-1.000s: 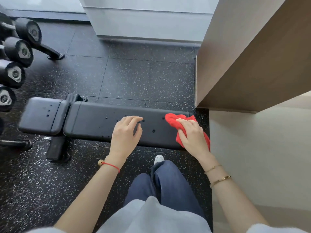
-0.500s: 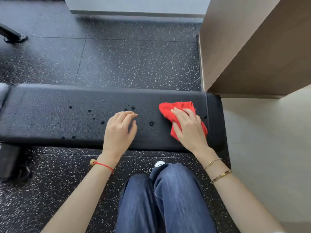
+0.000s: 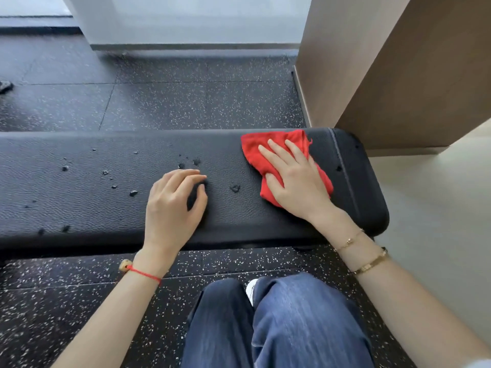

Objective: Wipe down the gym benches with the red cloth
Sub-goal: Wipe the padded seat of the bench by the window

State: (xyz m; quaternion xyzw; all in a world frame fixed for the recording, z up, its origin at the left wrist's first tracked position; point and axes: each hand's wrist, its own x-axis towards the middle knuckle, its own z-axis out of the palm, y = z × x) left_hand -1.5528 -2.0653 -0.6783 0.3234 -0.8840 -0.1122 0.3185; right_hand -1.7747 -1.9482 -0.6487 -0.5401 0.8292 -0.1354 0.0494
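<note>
No text, label, brand, number or sign can be read anywhere in this view.
</note>
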